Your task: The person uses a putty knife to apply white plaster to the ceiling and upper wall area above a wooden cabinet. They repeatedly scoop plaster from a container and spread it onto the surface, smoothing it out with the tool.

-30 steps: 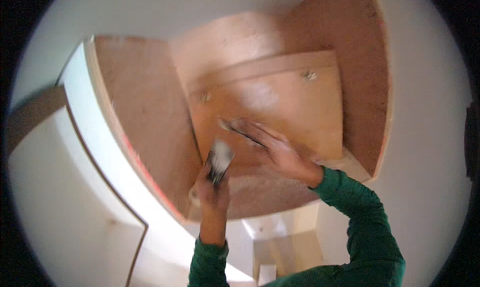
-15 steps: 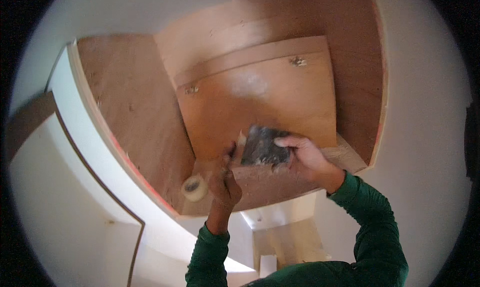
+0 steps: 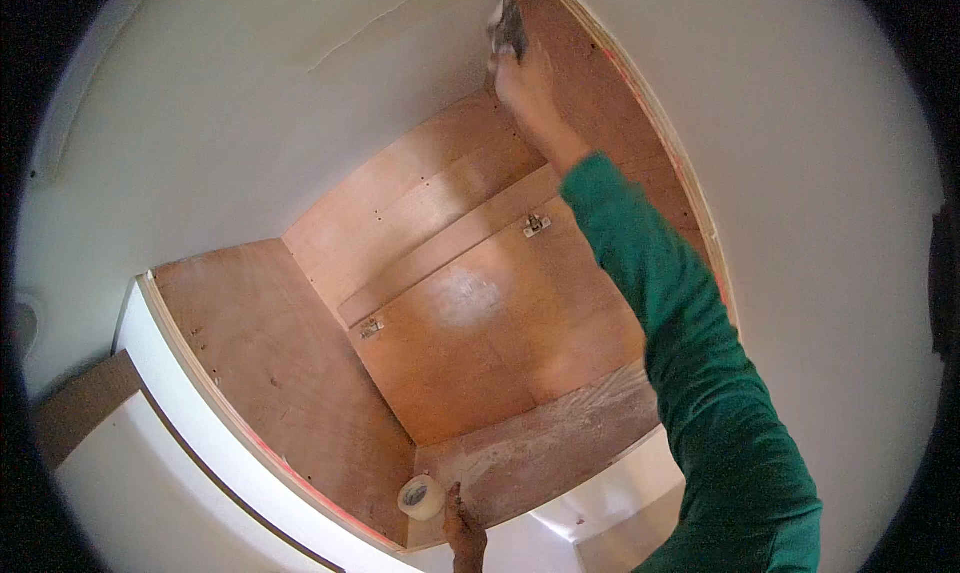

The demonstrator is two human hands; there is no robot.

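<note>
High up, my right hand (image 3: 523, 73) grips a dark, flat putty scraper (image 3: 509, 28) with whitish smears. It holds the scraper at the far corner, where the white ceiling surface (image 3: 400, 83) meets the reddish-brown right side panel (image 3: 590, 83). Motion blurs the fingers a little. My left hand (image 3: 466, 535) is low, by the front edge of the wooden cabinet (image 3: 540, 463), just right of a roll of pale tape (image 3: 421, 497). Its fingers look curled together; what they hold, if anything, is hidden.
Two metal hinges (image 3: 537, 225) sit on the orange-brown back board (image 3: 500, 333). A raw plywood edge (image 3: 240, 413) with red marks frames the opening on the left. White walls flank the cabinet, and a brown-edged white panel (image 3: 150, 473) stands lower left.
My right hand has carried the scraper from in front of me up to the far upper corner. The left hand has dropped beside the tape roll. The view has shifted upward.
</note>
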